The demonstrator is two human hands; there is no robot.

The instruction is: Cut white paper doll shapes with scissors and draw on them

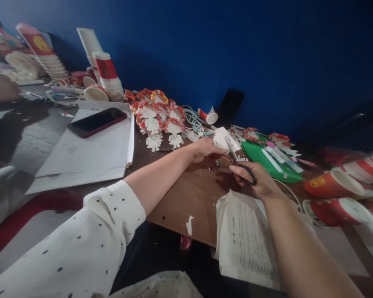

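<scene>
"Scissors with black handles (250, 176) are sitting in the right hand (256, 181), and their blades are reaching to a crumpled white paper piece (221, 137). What is hiding there?"

"The blade tips are getting lost against the paper, so I cannot tell how far they are parting. The hands are working close together: the left hand (205, 149) is pinching the paper piece over the brown wooden table (180, 190), some fingers disappearing from sight, and the right is gripping the scissors' handles."

"What is running off the edges?"

"Another person's blurred hand (0, 91) at the left, and a red-and-white striped cup stack (365, 167) at the right."

"Is any writing showing?"

"Lines of print are covering the folded off-white packet (245, 240) by the right forearm, but they are blurring beyond reading. Yellow characters on the orange-red paper cup (321, 185) are blurring too."

"And the counts?"

"One red-edged phone (98, 122) is lying on white sheets (87, 157). At least four white paper dolls with frilly red hair (151, 122) are overlapping beyond the left forearm, others hiding among them. At least three white pens (272, 160) are resting on a round green disc (251, 153)."
</scene>
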